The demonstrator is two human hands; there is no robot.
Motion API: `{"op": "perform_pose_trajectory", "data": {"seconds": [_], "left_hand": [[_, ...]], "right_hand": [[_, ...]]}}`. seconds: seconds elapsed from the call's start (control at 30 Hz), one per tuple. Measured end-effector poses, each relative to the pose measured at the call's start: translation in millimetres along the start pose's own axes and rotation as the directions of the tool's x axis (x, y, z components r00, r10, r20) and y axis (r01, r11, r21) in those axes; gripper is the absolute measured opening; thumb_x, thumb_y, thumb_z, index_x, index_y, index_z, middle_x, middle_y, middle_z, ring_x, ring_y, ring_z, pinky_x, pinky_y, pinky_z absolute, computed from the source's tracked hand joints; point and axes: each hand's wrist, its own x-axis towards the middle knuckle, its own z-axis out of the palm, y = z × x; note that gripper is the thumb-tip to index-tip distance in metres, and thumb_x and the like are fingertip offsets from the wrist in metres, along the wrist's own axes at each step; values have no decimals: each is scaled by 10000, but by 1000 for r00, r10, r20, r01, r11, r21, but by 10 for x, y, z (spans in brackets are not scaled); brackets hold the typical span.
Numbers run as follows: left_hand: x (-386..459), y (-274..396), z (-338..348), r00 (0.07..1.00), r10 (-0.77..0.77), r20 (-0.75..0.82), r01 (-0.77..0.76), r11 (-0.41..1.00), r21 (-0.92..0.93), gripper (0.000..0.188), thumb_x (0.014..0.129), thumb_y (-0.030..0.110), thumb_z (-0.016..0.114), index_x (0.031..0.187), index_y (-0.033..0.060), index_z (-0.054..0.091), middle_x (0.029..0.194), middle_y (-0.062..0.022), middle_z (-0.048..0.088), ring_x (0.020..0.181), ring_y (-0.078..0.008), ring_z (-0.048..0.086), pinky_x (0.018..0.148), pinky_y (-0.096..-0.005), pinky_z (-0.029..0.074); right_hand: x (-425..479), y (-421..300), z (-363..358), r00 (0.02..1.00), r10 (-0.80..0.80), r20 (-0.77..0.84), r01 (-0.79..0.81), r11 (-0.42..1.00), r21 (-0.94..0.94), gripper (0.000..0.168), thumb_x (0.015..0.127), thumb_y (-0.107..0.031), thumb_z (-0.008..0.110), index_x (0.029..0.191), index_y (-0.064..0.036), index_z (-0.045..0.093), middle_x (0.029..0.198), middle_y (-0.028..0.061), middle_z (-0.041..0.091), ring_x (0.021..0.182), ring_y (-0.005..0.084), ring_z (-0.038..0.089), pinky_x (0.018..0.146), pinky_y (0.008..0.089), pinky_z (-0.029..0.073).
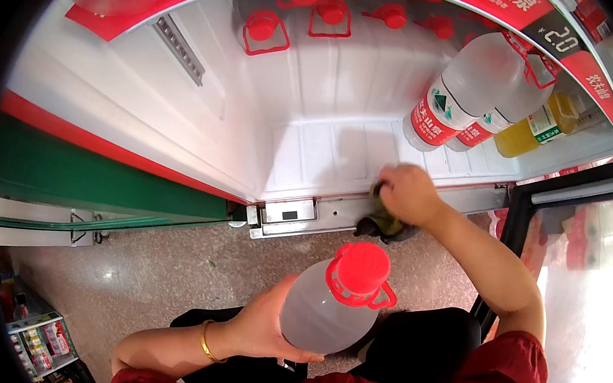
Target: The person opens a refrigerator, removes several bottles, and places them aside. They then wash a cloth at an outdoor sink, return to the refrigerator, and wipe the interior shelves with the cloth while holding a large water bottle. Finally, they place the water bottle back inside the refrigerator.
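My left hand (267,325) grips a large clear plastic water bottle (329,308) with a red cap and red carry loop, upright above the floor in front of me. Farther forward, at the front edge of the open white refrigerator (310,153), my right hand (407,192) is closed on a dark olive cloth (383,223), which hangs over the metal sill. Two similar water bottles, the nearer one (445,105) with a red label, stand on the cabinet floor at the right. Beside them is a bottle of yellow liquid (536,127).
Several red-capped bottles (266,29) stand at the back of the cabinet. A red shelf strip (530,14) curves across the top. The glass door (579,259) is open at the right; a green panel (95,167) borders the left. Small goods fill a rack (41,343) at lower left.
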Motion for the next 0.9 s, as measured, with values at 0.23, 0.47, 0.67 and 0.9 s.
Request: {"op": "perform_pose_trajectory", "data": {"seconds": [0.23, 0.47, 0.67, 0.9], "left_hand": [[-21, 8, 61, 999, -41, 26, 42, 999, -4, 971, 558, 281, 894, 1324, 33, 351, 1199, -127, 540, 1111, -237, 547, 929, -357, 433], [-57, -5, 27, 1000, -26, 10, 26, 999, 21, 983, 565, 299, 891, 1334, 30, 340, 1214, -133, 521, 1142, -247, 525, 947, -359, 423], [8, 3, 9, 999, -6, 34, 5, 1000, 29, 990, 574, 323, 885, 1340, 23, 333, 1231, -144, 502, 1149, -260, 520, 957, -368, 415], [-39, -24, -15, 1000, -16, 8, 15, 1000, 22, 1001, 572, 324, 884, 1343, 14, 325, 1219, -152, 509, 1145, -271, 522, 954, -369, 416]], "right_hand": [[910, 183, 154, 638, 113, -761, -150, 988, 21, 146, 762, -96, 578, 880, -21, 620, 753, 191, 607, 759, 384, 581, 707, 450, 478], [976, 81, 308, 930, 285, -231, -333, 921, -205, 250, 818, -195, 538, 988, -80, 679, 1068, 133, 606, 1013, 298, 575, 813, 456, 462], [1354, 547, 284, 905, 405, 130, -409, 913, -1, 295, 819, -167, 503, 1036, -51, 666, 1111, 182, 634, 1059, 338, 595, 846, 432, 483], [1234, -134, 224, 747, 664, 18, -655, 732, 184, 289, 814, -161, 509, 1032, -35, 652, 1091, 180, 647, 1023, 352, 620, 841, 418, 493]]}}
